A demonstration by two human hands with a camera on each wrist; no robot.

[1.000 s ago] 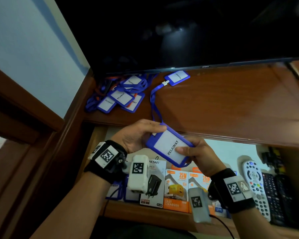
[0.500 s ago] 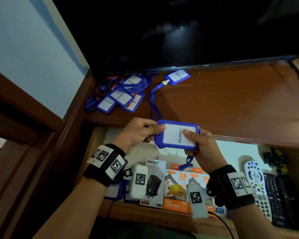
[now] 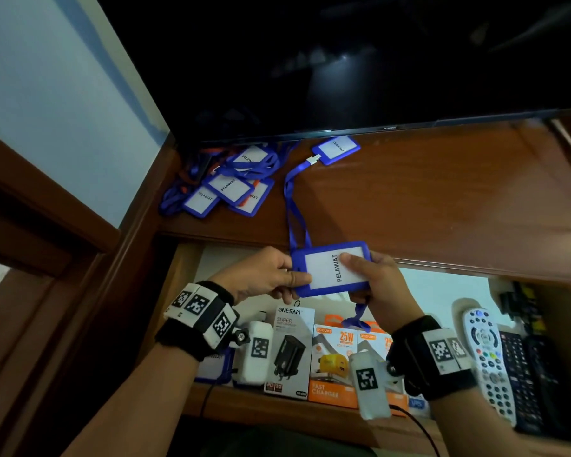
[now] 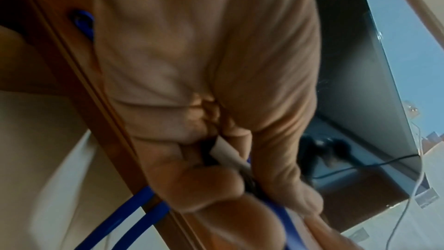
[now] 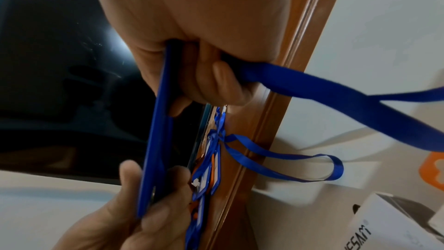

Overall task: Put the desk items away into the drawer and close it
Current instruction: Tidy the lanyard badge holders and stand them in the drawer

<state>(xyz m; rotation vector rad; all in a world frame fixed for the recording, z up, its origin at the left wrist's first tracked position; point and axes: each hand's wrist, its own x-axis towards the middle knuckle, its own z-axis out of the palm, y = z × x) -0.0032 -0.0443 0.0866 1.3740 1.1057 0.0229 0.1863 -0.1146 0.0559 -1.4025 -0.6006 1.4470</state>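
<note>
Both hands on one blue badge holder (image 3: 332, 268), held over the open drawer (image 3: 442, 285) just off the tabletop (image 3: 426, 199) edge: left hand (image 3: 264, 278) fingers pinch its left end, right hand (image 3: 379, 285) grips the right end and a loop of lanyard (image 5: 336, 90); more badges (image 3: 225, 189) piled back-left

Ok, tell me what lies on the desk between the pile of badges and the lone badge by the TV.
In the head view, only the lone badge's blue lanyard and bare desk lie between it and the badge pile.
</note>
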